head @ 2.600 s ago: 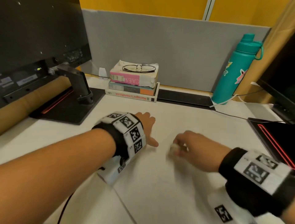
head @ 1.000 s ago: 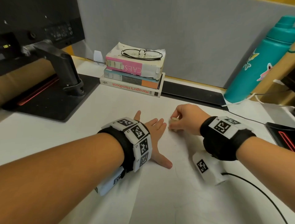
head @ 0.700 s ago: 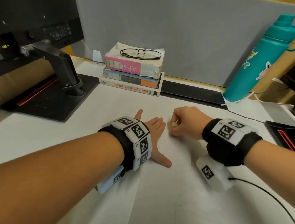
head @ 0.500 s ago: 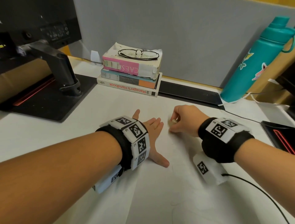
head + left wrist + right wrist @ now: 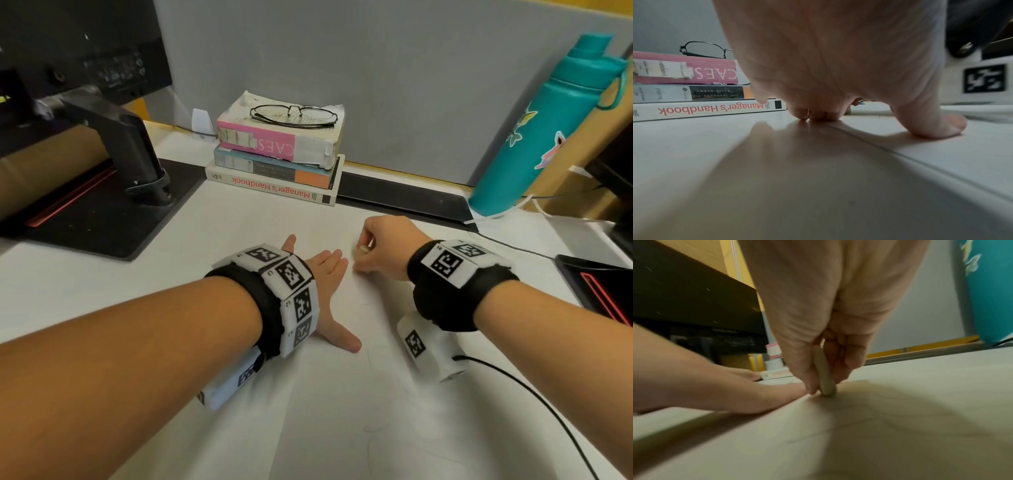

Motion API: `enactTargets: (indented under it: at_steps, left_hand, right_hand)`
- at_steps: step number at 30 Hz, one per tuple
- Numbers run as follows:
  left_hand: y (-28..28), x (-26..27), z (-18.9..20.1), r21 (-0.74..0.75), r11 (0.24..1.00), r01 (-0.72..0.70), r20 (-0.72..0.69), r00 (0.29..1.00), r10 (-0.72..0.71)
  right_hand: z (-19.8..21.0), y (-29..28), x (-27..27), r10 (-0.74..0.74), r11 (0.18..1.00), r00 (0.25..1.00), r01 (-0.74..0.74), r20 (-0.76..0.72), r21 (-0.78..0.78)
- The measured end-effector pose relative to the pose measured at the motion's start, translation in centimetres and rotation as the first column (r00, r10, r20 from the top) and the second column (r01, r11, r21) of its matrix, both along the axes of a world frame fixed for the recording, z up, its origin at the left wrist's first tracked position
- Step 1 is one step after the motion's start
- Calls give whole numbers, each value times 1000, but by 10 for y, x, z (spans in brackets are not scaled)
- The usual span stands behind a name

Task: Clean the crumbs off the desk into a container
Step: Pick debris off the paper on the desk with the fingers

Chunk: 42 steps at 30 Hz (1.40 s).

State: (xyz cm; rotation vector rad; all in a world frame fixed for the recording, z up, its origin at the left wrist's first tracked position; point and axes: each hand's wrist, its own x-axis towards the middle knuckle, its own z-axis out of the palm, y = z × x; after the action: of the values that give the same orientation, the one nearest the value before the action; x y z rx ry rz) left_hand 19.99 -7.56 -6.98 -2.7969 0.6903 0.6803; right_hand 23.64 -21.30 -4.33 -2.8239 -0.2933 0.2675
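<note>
My left hand (image 5: 325, 274) lies flat on a white sheet (image 5: 342, 404) on the desk, fingers straight and thumb spread; the left wrist view shows the fingertips (image 5: 813, 116) pressing down. Just right of those fingertips, my right hand (image 5: 371, 248) pinches a small pale oval eraser-like piece (image 5: 361, 249) between thumb and fingers. In the right wrist view the piece (image 5: 824, 374) stands on edge, its lower end touching the sheet. I can make out no crumbs and no container in any view.
A stack of three books (image 5: 277, 164) with glasses (image 5: 294, 114) on top stands at the back. A teal bottle (image 5: 541, 130) is at the back right, a monitor stand (image 5: 130, 154) at the left, a black base (image 5: 603, 287) at the right. A black cable (image 5: 548, 411) trails from my right wrist.
Since 2.6 s ago my right hand has carried the pale piece away from me, up beside my left fingertips. In the last second both hands have barely shifted.
</note>
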Motion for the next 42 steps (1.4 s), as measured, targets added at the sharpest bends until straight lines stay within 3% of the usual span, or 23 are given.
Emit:
enactTargets:
  at_steps: [3, 6, 11, 15, 18, 23, 26, 28, 31, 35, 39, 42]
  left_hand:
    - [0, 0, 1, -27, 1000, -7, -10, 1000, 7]
    - [-1, 0, 2, 7, 1000, 0, -11, 1000, 0]
    - [-1, 1, 1, 6, 1000, -7, -7, 1000, 7]
    - [-2, 2, 1, 27, 1000, -3, 0, 1000, 3]
    - [-2, 2, 0, 12, 1000, -3, 1, 1000, 3]
    - [-3, 2, 1, 27, 999, -17, -8, 1000, 17]
    - [-2, 1, 0, 14, 1000, -24, -11, 1000, 24]
    - [-1, 1, -1, 8, 1000, -15, -5, 1000, 15]
    - [-3, 2, -1, 15, 1000, -19, -12, 1000, 20]
    - [-2, 3, -1, 18, 1000, -20, -10, 1000, 20]
    - [-2, 3, -2, 16, 1000, -25, -14, 1000, 25]
    - [-3, 2, 0, 31, 999, -23, -11, 1000, 24]
  right_hand:
    - [-4, 3, -7, 69, 998, 997, -69, -24, 2]
    - [0, -7, 0, -33, 999, 999, 34, -12, 29]
    - [-3, -3, -8, 44, 999, 997, -43, -65, 21]
    - [2, -11, 1, -50, 999, 998, 50, -45, 1]
    - [-2, 2, -1, 21, 1000, 999, -21, -41, -19]
    - [7, -4, 6, -61, 997, 997, 60, -38, -39]
    - [5, 2, -5, 24, 997, 992, -32, -120, -63]
    - [2, -5, -10, -1, 1000, 986, 2, -170, 11]
    - [5, -15, -4, -70, 997, 992, 72, -109, 10]
    - [2, -12, -11, 23, 998, 995, -28, -98, -53]
    - [7, -27, -6, -79, 997, 993, 76, -92, -33]
    - [6, -21, -7, -10, 994, 997, 1, -77, -107]
